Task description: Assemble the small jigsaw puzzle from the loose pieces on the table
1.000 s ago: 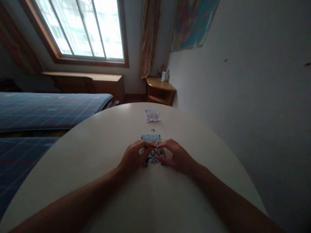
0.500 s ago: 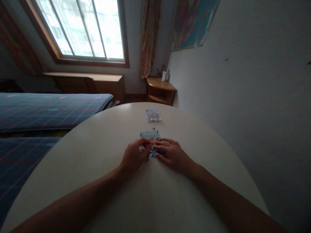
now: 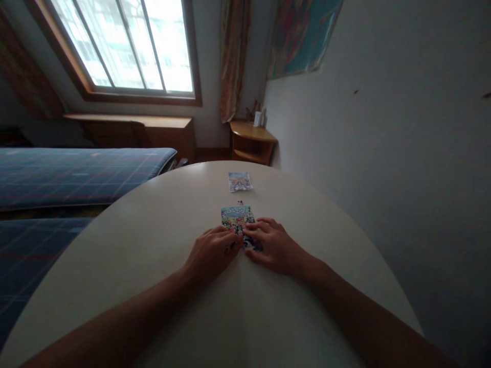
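Note:
A small jigsaw puzzle [image 3: 233,214] with a bright crowded picture and light lettering along its top lies flat on the round white table [image 3: 153,245]. At its lower left corner, my left hand [image 3: 210,250] has thumb and fingers closed about the puzzle's edge, covering that corner. My right hand [image 3: 270,243] rests on the lower right side, fingers stretched and slightly apart. Just above the puzzle's top edge sits a small loose dark-and-white piece [image 3: 240,203]. Farther back lies a picture sheet or packet [image 3: 240,182] with a similar print.
A plaid-covered bed [image 3: 84,174] stands to the left of the table. The white wall [image 3: 364,153] runs close along the right. Behind the table are a wooden corner shelf [image 3: 253,131], a long wooden desk [image 3: 169,121] and a bright window [image 3: 130,46].
My left hand has lowered toward the puzzle's bottom edge, its fingers flatter than before. More of the puzzle's upper left now shows. My right hand stays nearly in place.

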Available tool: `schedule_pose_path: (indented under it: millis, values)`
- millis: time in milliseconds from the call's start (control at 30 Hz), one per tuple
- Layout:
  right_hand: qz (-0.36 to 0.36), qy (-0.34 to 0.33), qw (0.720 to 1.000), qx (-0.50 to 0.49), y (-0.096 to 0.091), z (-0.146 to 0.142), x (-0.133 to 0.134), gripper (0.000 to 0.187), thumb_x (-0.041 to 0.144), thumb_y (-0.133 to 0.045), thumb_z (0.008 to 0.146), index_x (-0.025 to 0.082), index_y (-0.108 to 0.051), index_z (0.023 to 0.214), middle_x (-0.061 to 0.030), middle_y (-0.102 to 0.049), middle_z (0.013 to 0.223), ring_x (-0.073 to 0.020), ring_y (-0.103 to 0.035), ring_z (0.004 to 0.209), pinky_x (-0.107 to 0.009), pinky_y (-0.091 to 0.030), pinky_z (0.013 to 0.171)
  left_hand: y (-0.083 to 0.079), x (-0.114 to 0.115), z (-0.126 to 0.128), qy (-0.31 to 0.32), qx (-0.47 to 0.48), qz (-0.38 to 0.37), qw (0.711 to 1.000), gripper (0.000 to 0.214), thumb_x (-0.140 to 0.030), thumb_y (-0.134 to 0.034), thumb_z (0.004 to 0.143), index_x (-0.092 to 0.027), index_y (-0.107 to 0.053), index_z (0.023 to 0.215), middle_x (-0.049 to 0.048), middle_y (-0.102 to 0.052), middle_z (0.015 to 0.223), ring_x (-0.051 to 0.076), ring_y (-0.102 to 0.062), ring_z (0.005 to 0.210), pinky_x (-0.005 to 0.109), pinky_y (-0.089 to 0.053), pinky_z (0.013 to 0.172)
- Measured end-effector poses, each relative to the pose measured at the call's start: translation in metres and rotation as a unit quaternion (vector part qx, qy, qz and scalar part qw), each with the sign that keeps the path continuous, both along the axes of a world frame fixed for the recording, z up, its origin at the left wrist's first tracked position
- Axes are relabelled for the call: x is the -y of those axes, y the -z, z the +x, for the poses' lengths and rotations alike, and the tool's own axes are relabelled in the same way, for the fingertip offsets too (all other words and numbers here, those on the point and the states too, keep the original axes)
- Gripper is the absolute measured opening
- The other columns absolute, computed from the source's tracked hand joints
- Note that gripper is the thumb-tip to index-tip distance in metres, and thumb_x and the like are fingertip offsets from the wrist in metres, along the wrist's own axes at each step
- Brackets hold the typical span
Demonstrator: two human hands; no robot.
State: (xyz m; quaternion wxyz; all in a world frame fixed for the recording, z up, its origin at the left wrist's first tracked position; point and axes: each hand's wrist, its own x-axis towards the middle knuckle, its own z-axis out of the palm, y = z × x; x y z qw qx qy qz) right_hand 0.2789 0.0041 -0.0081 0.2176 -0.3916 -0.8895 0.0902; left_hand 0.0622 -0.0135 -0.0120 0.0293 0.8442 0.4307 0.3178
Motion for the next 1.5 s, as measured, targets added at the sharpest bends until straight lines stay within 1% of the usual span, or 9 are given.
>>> schedule_pose_path:
  millis: [133, 333, 433, 567, 700, 867, 933, 1133, 1500]
  values:
    - [0.014, 0.0, 1.0, -0.02, -0.002, -0.002, 0.001, 0.04, 0.038, -0.07, 0.082, 0.025, -0.067, 0.12, -0.0094, -0.067, 0.12, -0.0305, -0.049, 0.124, -0.052, -0.04, 0.103, 0.0, 0.0, 0.0, 0.019, -0.003, -0.008, 1.0, 0.009, -0.02, -0.064, 0.087, -0.026, -0.072, 0.089, 0.0015, -0.075, 0.088, 0.019, -0.066, 0.085, 0.03, -0.053, 0.08]
    - [0.019, -0.025, 0.998, -0.063, -0.005, -0.006, 0.001, 0.012, 0.023, -0.07, 0.082, 0.025, -0.07, 0.094, -0.0036, -0.073, 0.102, -0.0247, -0.057, 0.114, -0.045, -0.043, 0.099, -0.001, 0.0, -0.001, 0.029, -0.007, -0.02, 0.999, 0.009, -0.02, -0.063, 0.087, -0.024, -0.071, 0.087, 0.0028, -0.074, 0.09, 0.02, -0.064, 0.085, 0.031, -0.052, 0.078]
    - [0.019, -0.03, 0.998, -0.059, -0.005, -0.006, 0.001, 0.007, 0.021, -0.069, 0.083, 0.025, -0.069, 0.089, -0.002, -0.074, 0.095, -0.0234, -0.059, 0.11, -0.043, -0.043, 0.096, 0.0, 0.0, -0.001, 0.04, 0.0, -0.047, 0.998, 0.009, -0.019, -0.062, 0.086, -0.024, -0.07, 0.088, 0.0022, -0.073, 0.09, 0.021, -0.063, 0.088, 0.032, -0.053, 0.08]
    - [0.021, -0.031, 0.998, -0.057, -0.006, -0.006, 0.002, 0.007, 0.02, -0.069, 0.083, 0.025, -0.069, 0.088, -0.0021, -0.074, 0.093, -0.0234, -0.062, 0.105, -0.042, -0.042, 0.094, 0.001, -0.002, -0.002, 0.048, 0.035, -0.061, 0.996, 0.011, -0.019, -0.06, 0.088, -0.023, -0.069, 0.09, 0.0022, -0.073, 0.093, 0.021, -0.064, 0.091, 0.034, -0.053, 0.083]
    - [0.026, -0.031, 0.998, -0.057, -0.009, -0.008, 0.005, 0.007, 0.018, -0.069, 0.08, 0.024, -0.067, 0.081, -0.002, -0.073, 0.088, -0.0228, -0.063, 0.1, -0.04, -0.041, 0.092, 0.003, -0.007, -0.003, 0.022, 0.075, -0.048, 0.996, 0.019, -0.013, -0.054, 0.089, -0.022, -0.07, 0.096, 0.0037, -0.072, 0.108, 0.02, -0.064, 0.104, 0.037, -0.052, 0.095]
    - [0.036, -0.03, 0.998, -0.05, -0.01, -0.009, 0.005, 0.008, 0.016, -0.067, 0.081, 0.022, -0.063, 0.077, -0.0009, -0.071, 0.083, -0.0201, -0.063, 0.094, -0.037, -0.039, 0.09, 0.008, -0.012, -0.005, 0.013, 0.015, -0.015, 1.0, 0.028, -0.014, -0.052, 0.091, -0.024, -0.066, 0.113, 0.0041, -0.062, 0.133, 0.023, -0.055, 0.126, 0.044, -0.048, 0.105]
    - [0.034, -0.027, 0.998, -0.043, -0.01, -0.009, 0.005, 0.008, 0.017, -0.068, 0.081, 0.021, -0.062, 0.077, -0.0005, -0.071, 0.083, -0.0196, -0.063, 0.092, -0.036, -0.038, 0.089, 0.01, -0.013, -0.006, 0.013, 0.001, -0.012, 1.0, 0.03, -0.016, -0.05, 0.092, -0.025, -0.064, 0.117, 0.0038, -0.059, 0.137, 0.024, -0.05, 0.131, 0.044, -0.047, 0.107]
    - [0.042, -0.03, 0.998, -0.025, -0.008, -0.01, 0.005, 0.008, 0.018, -0.066, 0.083, 0.021, -0.061, 0.078, -0.0004, -0.07, 0.084, -0.0191, -0.062, 0.092, -0.035, -0.037, 0.09, 0.011, -0.015, -0.005, 0.017, -0.006, -0.063, 0.998, 0.029, -0.019, -0.046, 0.096, -0.022, -0.064, 0.119, 0.0042, -0.06, 0.136, 0.021, -0.054, 0.127, 0.041, -0.043, 0.111]
    - [0.073, -0.034, 0.996, 0.023, -0.013, -0.011, 0.009, 0.007, 0.018, -0.064, 0.084, 0.021, -0.065, 0.077, -0.0017, -0.07, 0.082, -0.0177, -0.062, 0.086, -0.033, -0.037, 0.088, 0.007, -0.013, -0.003, 0.015, -0.014, -0.078, 0.997, 0.028, -0.023, -0.054, 0.091, -0.022, -0.062, 0.118, 0.0054, -0.06, 0.135, 0.023, -0.057, 0.123, 0.042, -0.045, 0.109]
